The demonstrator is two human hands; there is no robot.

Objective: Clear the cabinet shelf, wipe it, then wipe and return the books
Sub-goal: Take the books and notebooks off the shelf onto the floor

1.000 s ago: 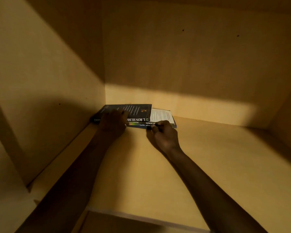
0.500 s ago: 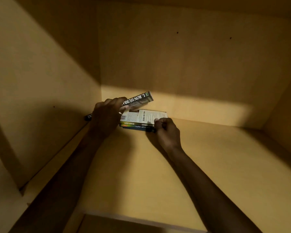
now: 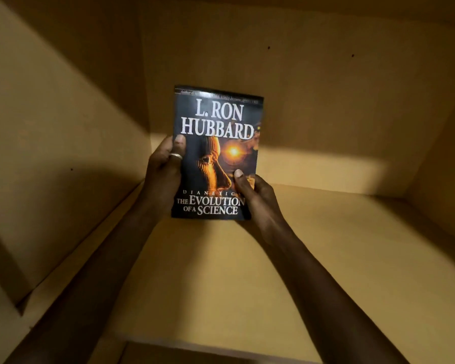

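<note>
Lifted off the shelf (image 3: pixel 326 258) since half a second ago: book (image 3: pixel 216 153), now upright, front cover facing the camera, held above the shelf's back left corner. Left grip (image 3: pixel 166 169) clasping the book's left edge, ringed thumb on the cover. Right grip (image 3: pixel 258 198) pinching the lower right corner, thumb on the cover. Other books not visible now.

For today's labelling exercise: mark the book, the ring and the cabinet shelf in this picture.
book (image 3: pixel 216 122): head view, on the front cover's author lettering.
ring (image 3: pixel 175 156): head view, on the band around the left thumb.
cabinet shelf (image 3: pixel 339 245): head view, on the bare board right of the arms.
</note>
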